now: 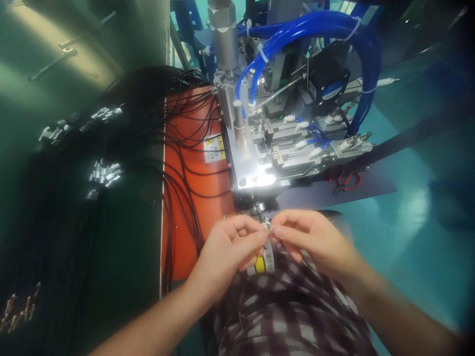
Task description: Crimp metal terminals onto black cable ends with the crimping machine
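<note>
My left hand (237, 243) and my right hand (313, 236) meet in front of my body, fingertips almost touching. Each pinches thumb against forefinger on thin wires (270, 230), one yellowish and one reddish, that show in the small gap between them. The fingers cover most of the wires. Just beyond stands the near end of a metal machine (256, 173) with a brightly lit plate. Partly behind my left fingers is a white and yellow label (261, 264).
Black cables (185, 183) cross the orange panel (218, 210) on the left. Bundled cables with shiny ends (106, 173) lie on the dark green surface. Blue air hoses (315, 22) arch over the machine. Red-handled pliers (345, 183) lie at the right. A checked garment (282, 321) covers my lap.
</note>
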Tool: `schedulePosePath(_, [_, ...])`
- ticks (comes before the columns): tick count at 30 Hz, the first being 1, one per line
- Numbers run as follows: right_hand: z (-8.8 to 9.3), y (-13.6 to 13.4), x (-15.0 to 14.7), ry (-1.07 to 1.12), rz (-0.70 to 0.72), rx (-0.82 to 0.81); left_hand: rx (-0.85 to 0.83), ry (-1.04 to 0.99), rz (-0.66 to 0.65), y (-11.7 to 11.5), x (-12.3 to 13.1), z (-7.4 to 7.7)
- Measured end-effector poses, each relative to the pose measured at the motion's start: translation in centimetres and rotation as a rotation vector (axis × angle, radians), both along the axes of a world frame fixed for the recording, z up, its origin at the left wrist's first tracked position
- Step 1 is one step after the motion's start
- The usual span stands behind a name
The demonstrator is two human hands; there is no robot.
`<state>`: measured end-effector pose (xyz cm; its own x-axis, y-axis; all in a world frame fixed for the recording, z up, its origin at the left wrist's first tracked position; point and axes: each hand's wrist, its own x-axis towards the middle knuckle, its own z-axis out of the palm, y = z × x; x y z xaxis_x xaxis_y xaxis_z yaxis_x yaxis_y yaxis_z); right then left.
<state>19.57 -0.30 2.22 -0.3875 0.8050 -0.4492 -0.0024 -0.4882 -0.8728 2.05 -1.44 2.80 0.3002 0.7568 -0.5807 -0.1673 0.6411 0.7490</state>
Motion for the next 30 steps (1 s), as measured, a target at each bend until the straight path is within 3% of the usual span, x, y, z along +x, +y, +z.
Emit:
schedulePosePath(5, [0.2,0.6,0.4,0.030,0.113,0.033,-0.035,-0.090,-0.088,0.3,-0.4,0.2])
schedulePosePath(13, [-0.6,0.1,-0.1,-0.013,0.078,0.291,-0.131,-0.063,-0.165,0.6,-0.6,0.4])
schedulePosePath(18, [-1.0,0.2,0.0,-0.064,0.099,0.425,-0.116,-0.006,-0.121,0.2,-0.3,0.4])
schedulePosePath(23, [-0.7,0.2,-0.1,-0.091,0.084,0.455,-0.059,0.101,-0.061,-0.1,0.1,0.6])
schedulePosePath(30, [-0.1,-0.2,-0.5,-0.237,-0.071,0.426,-0.025,0.127,0.025,0.3,-0.2,0.5])
